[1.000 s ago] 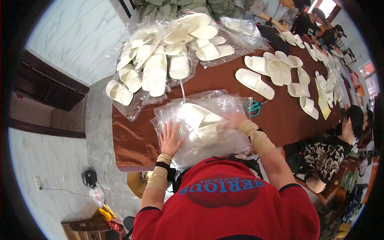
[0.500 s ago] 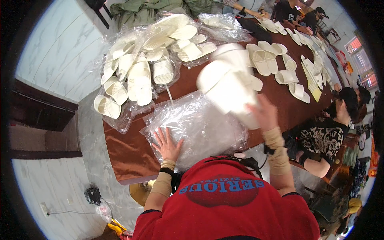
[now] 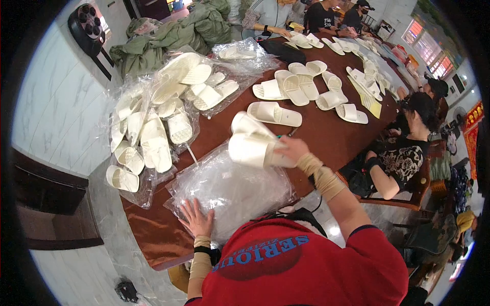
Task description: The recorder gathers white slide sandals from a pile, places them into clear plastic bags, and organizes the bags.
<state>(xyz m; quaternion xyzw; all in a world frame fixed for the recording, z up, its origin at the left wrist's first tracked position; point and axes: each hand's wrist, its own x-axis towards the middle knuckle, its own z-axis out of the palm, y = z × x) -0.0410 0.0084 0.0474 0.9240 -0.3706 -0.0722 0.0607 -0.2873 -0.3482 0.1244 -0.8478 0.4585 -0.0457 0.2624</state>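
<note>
Gripping a pair of white slippers (image 3: 249,149) by its right end, the right hand (image 3: 292,151) of a person in a red shirt (image 3: 311,260) holds the footwear above the far right part of a spread of clear plastic (image 3: 229,186). The left hand (image 3: 197,218) lies flat with fingers spread on the plastic's near left corner, atop a table (image 3: 145,219) covered in brown cloth. Farther left, plastic-wrapped slippers (image 3: 155,145) sit heaped; beyond the held pair, loose slippers (image 3: 274,113) lie scattered. A co-worker in a patterned black top (image 3: 406,155) sits at right.
</note>
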